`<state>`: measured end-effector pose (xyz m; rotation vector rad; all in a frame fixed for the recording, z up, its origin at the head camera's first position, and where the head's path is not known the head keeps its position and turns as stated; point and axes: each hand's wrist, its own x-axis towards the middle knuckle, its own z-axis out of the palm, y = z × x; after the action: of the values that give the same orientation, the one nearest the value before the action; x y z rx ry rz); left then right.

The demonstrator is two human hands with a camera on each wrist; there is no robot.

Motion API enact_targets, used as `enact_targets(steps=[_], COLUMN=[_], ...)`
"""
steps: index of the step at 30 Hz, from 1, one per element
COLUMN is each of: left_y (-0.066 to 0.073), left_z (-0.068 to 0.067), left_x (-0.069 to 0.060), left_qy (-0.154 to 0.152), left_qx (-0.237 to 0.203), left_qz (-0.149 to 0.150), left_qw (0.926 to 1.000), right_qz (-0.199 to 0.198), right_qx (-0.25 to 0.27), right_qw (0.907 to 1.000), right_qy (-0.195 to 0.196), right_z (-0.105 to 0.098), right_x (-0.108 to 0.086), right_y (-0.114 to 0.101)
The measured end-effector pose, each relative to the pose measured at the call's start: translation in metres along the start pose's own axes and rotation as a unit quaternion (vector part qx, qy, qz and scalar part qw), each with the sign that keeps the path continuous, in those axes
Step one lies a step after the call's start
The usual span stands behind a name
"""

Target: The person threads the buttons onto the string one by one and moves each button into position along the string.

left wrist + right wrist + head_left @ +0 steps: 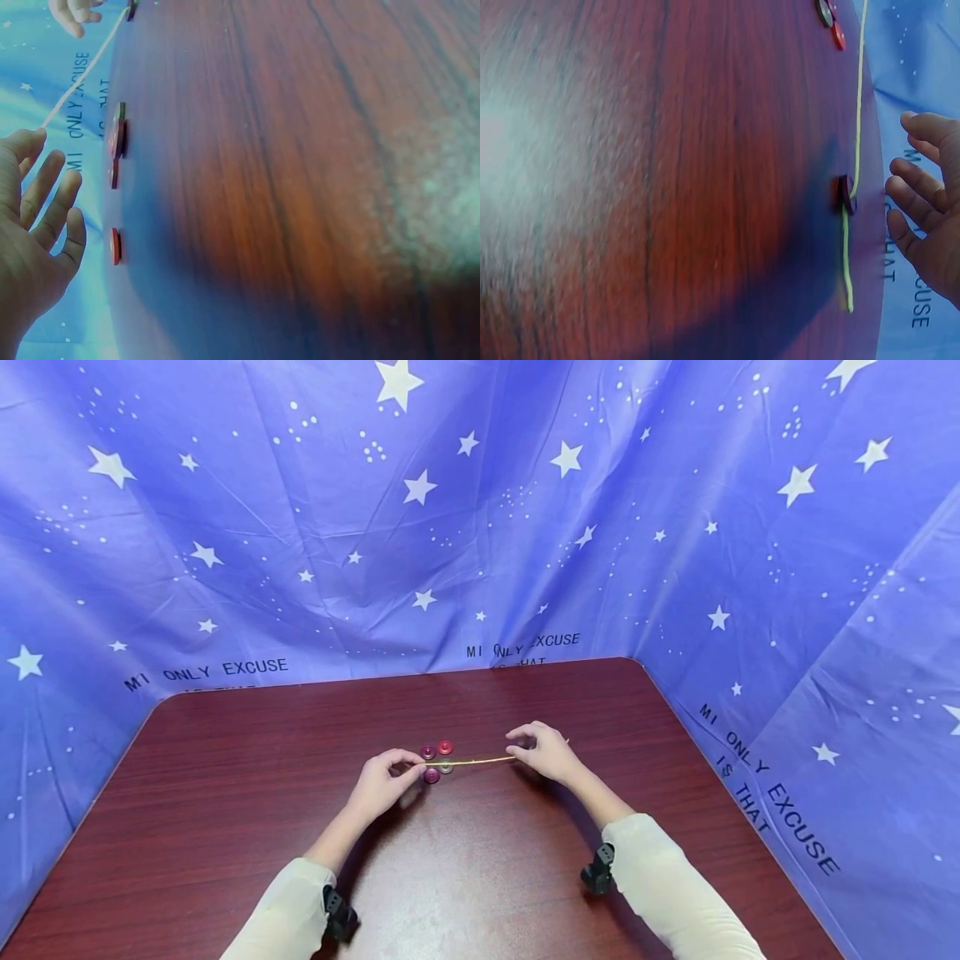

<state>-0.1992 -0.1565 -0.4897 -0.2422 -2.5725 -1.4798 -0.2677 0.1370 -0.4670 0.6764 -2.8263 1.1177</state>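
Left hand [378, 787] pinches yellow cord [480, 762] nearer table's [262, 752] far edge; right hand [551, 756] spread. Cord likely light, limp; grip tip.

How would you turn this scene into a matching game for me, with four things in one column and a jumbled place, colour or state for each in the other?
Column one
1. Left hand
2. Right hand
3. Red button
4. Backdrop cloth

Column two
A. Lying on the reddish-brown tabletop
B. Pinching the yellow string
C. Blue-purple with white stars
D. Fingers apart, gripping nothing

Right pairs: 1-B, 2-D, 3-A, 4-C
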Motion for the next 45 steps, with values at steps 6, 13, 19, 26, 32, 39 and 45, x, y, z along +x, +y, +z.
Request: enact_targets(steps=[6, 13, 19, 26, 32, 39, 45], left_y=[0.0, 0.001, 0.002, 0.004, 0.006, 0.007, 0.009], left_z=[0.0, 0.002, 0.004, 0.005, 0.007, 0.009, 0.01], left_x=[0.002, 0.002, 0.004, 0.003, 0.004, 0.005, 0.006], left_qy=[-0.006, -0.008, -0.01, -0.01, -0.009, -0.013, -0.014], left_qx=[-0.016, -0.011, -0.017, -0.016, -0.014, -0.024, -0.027], left_qz=[-0.009, -0.011, -0.002, -0.002, -0.003, 0.001, 0.007], left_qw=[0.9998, 0.9998, 0.9998, 0.9998, 0.9999, 0.9996, 0.9995], right_qz=[-0.013, -0.017, -0.027, -0.041, -0.062, -0.084, -0.085], right_qx=[0.015, 0.023, 0.026, 0.025, 0.038, 0.05, 0.064], right_qw=[0.9998, 0.9994, 0.9989, 0.9978, 0.9958, 0.9932, 0.9916], right_qy=[-0.005, -0.017, -0.028, -0.046, -0.055, -0.062, -0.073], right_z=[0.007, 0.017, 0.024, 0.031, 0.037, 0.047, 0.052], right_x=[0.006, 0.012, 0.015, 0.016, 0.016, 0.016, 0.015], right_y=[-0.013, -0.027, -0.038, -0.053, -0.063, -0.066, -0.069])
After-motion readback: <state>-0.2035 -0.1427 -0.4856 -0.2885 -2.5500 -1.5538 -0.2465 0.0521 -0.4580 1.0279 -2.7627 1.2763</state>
